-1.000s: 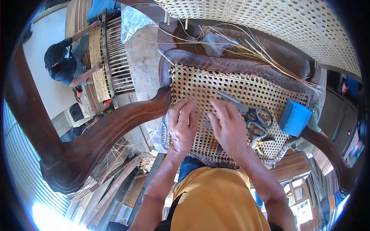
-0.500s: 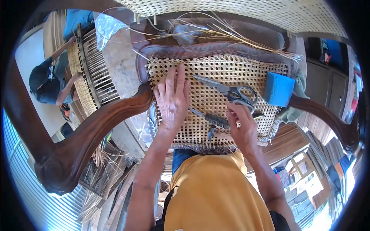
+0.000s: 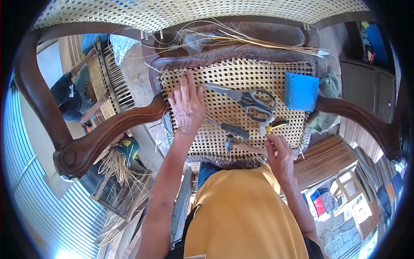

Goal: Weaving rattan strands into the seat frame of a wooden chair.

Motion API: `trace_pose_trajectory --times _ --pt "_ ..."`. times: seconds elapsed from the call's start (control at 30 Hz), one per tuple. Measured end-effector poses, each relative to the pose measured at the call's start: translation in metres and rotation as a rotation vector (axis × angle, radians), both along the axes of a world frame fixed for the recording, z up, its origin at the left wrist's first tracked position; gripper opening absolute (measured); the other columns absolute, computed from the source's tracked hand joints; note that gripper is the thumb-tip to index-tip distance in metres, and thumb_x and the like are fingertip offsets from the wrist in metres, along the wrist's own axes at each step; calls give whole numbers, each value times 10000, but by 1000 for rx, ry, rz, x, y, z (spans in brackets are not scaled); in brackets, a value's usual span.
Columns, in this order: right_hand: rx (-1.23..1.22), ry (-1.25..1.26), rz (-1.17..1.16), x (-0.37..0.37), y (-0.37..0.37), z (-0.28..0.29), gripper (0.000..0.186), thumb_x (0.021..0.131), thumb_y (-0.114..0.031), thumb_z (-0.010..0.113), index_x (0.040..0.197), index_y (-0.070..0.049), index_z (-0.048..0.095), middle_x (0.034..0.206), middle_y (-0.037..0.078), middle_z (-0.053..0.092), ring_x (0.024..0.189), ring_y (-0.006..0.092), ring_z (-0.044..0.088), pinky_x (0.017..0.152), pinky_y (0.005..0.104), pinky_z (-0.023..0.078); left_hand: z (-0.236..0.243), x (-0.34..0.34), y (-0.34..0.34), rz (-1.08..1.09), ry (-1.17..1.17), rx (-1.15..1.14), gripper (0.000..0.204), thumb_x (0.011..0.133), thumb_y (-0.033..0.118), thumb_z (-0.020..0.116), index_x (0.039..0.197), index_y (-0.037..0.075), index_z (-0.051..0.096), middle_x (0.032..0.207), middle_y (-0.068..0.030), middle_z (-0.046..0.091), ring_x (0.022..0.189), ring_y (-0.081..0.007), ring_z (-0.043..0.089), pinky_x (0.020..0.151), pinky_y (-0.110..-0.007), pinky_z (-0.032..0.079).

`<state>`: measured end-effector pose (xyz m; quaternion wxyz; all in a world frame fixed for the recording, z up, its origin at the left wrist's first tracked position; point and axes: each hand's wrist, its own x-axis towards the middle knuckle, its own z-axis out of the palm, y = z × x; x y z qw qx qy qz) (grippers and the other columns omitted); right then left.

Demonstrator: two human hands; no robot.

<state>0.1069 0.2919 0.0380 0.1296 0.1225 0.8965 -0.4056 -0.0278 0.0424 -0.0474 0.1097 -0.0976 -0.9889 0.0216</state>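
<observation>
My left hand [image 3: 187, 105] lies with its fingers stretched out on the left part of the woven cane seat [image 3: 215, 77] of a chair. Bent and drawn together, the fingers of my right hand [image 3: 281, 157] are at the seat's near right, just below a small tool with a yellow and black handle [image 3: 277, 126]. What they pinch, if anything, I cannot make out. Between my hands lie scissors [image 3: 254, 102], a thin tool with a dark handle [image 3: 235, 130] and a hammer [image 3: 229, 144] with a wooden handle. A blue block [image 3: 302, 91] rests at the seat's right.
Curved wooden armrests [image 3: 116, 123] flank the seat, and the cane backrest [image 3: 194, 13] rises at the far side. Loose cane strands [image 3: 258, 43] lie behind the seat. A co-worker [image 3: 71, 97] sits at the left by another woven panel [image 3: 98, 75].
The view has shifted a little, showing more of the backrest. My right hand has moved nearer to me, away from the scissors' handles, uncovering the yellow and black handle. My left hand stays on the cane.
</observation>
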Motion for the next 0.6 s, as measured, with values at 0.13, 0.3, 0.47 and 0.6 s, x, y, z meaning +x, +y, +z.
trace_pose_trajectory --times 0.13,0.3,0.47,0.6 --pt "69 -14 -33 -6 24 6 191 894 -15 631 1084 -28 638 893 107 652 696 177 639 623 283 526 -3 3 -3 48 -35 -60 532 952 329 556 1422 95 466 1288 -89 527 969 -227 541 878 -409 424" --pt "42 170 -293 5 78 5 152 911 -7 618 1061 -13 645 789 37 601 622 96 549 567 225 452 -4 1 -9 15 36 -71 480 961 310 556 1395 114 488 1257 -91 534 953 -246 555 834 -419 438" --pt "-104 178 -810 -33 132 17 121 966 -103 576 1009 -11 640 746 -19 551 595 43 484 533 187 388 2 -10 -2 29 31 -52 423 951 267 576 1338 109 518 1205 -120 541 996 -276 557 835 -427 432" --pt "-5 270 -685 -50 177 2 140 972 -140 575 994 -16 635 733 -23 546 595 40 480 528 192 379 4 -15 1 36 48 -50 414 927 260 602 1312 123 532 1168 -131 557 990 -280 564 829 -424 434"
